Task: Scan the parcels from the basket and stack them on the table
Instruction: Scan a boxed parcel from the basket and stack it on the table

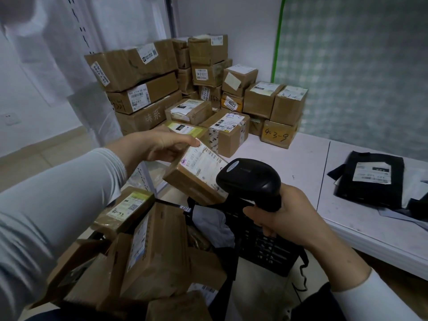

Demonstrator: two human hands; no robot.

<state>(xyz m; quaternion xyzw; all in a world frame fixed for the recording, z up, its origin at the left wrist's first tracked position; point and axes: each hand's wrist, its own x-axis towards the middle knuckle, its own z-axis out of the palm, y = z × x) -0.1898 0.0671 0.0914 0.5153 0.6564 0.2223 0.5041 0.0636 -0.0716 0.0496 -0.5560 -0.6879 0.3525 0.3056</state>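
My left hand [162, 145] grips a small brown parcel [194, 174] by its far end, tilted, with its white label facing up. My right hand [289, 218] holds a black barcode scanner [250, 179] by the handle, its head right over the near corner of the parcel. Below them stands a black basket [261, 246] packed with several cardboard parcels [152, 246]. A stack of brown parcels [208, 93] covers the far left part of the white table [301, 167].
A black plastic mailer bag [370, 179] with a white label lies on the table at the right, over grey bags. The scanner's coiled cable [302, 274] hangs by the basket. A white shelf upright [97, 89] stands at the left. Bare tabletop shows in the middle.
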